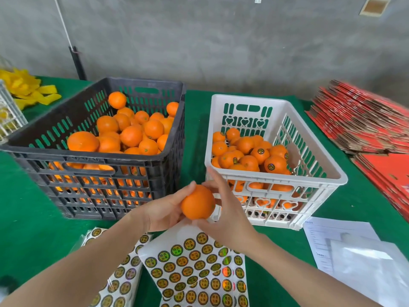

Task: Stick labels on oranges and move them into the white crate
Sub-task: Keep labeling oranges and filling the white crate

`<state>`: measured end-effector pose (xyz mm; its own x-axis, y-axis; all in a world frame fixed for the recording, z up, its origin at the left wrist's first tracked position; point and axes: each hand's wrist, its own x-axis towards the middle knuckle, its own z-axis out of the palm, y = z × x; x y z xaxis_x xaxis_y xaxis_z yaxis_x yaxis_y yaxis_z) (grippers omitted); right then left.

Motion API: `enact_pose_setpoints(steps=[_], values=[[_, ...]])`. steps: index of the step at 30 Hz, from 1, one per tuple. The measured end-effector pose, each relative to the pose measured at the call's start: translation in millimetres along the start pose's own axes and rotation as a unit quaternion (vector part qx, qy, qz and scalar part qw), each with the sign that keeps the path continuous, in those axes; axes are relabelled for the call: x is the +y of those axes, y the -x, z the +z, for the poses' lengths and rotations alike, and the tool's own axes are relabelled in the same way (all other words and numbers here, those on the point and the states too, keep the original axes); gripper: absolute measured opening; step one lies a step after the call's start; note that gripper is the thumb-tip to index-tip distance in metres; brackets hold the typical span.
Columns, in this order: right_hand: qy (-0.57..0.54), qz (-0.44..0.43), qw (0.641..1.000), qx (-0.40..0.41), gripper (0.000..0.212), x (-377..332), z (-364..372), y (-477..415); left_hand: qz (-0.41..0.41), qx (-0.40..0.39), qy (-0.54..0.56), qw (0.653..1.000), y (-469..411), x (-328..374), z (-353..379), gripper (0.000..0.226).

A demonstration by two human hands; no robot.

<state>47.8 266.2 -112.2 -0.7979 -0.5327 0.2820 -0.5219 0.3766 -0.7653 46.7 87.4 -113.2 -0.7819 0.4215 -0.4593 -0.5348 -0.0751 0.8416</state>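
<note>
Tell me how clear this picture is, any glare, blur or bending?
Head view: soft, even light; mild shadow on the table beside the black crate; rainbow glare on the sticker sheets; the red cardboard stack is smeared and stretched at the edge; the held orange is sharp.

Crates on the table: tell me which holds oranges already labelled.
The white crate, right of the black crate: several of its oranges bear round dark labels; the black crate's show none.
</note>
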Motion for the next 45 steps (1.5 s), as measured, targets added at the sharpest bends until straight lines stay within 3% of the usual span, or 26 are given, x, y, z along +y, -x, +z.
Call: enact_pose_setpoints(steps=[5,10,11,14,15,18,22,25,30,32,34,37,39,41,43,45], values=[[-0.129,0.088,0.988,-0.010,0.087,-5,-24,-15,0.028,-0.006,-0.073,0.997,10,13,-1,0.103],[-0.137,0.114,0.983,-0.050,0.079,-19,-38,-27,0.067,0.006,-0.096,0.993,9,16,10,0.109],[-0.148,0.110,0.983,-0.023,0.071,-22,-41,-28,0.069,0.022,-0.075,0.994,7,16,10,0.107],[-0.235,0.121,0.956,0.124,0.017,-23,-47,-25,0.058,0.059,-0.032,0.996,4,14,8,0.106],[-0.268,0.136,0.944,0.134,0.011,-24,-46,-22,0.056,0.067,-0.027,0.996,4,14,7,0.101],[-0.320,0.181,0.926,0.088,0.018,-27,-35,-16,0.062,0.070,-0.026,0.995,2,13,8,0.072],[-0.319,0.203,0.921,0.093,0.008,-33,-23,-15,0.075,0.071,-0.028,0.994,0,12,14,0.066],[-0.300,0.200,0.923,0.130,0.007,-35,-18,-13,0.078,0.069,-0.033,0.994,2,12,18,0.069],[-0.179,0.121,0.957,0.194,0.011,-38,-7,-7,0.094,0.056,-0.031,0.994,4,10,23,0.103],[-0.161,0.090,0.958,0.219,0.010,-38,-3,-5,0.108,0.042,-0.018,0.993,4,7,26,0.093],[-0.177,0.075,0.957,0.218,0.025,-36,-3,-5,0.120,0.028,-0.003,0.992,5,5,27,0.088],[-0.215,0.102,0.959,0.153,0.048,-33,-14,-9,0.125,0.015,0.016,0.992,8,2,25,0.099],[-0.168,0.097,0.978,0.077,0.043,-33,-19,-10,0.135,0.007,0.008,0.991,9,3,21,0.099],[-0.105,0.083,0.991,0.003,0.056,-36,-20,-11,0.139,-0.005,-0.005,0.990,10,8,19,0.097],[-0.055,0.074,0.996,-0.018,0.071,-36,-22,-14,0.131,-0.015,-0.020,0.991,10,13,16,0.094],[-0.030,0.054,0.998,0.000,0.071,-37,-29,-22,0.109,-0.020,-0.042,0.993,9,18,14,0.090]])
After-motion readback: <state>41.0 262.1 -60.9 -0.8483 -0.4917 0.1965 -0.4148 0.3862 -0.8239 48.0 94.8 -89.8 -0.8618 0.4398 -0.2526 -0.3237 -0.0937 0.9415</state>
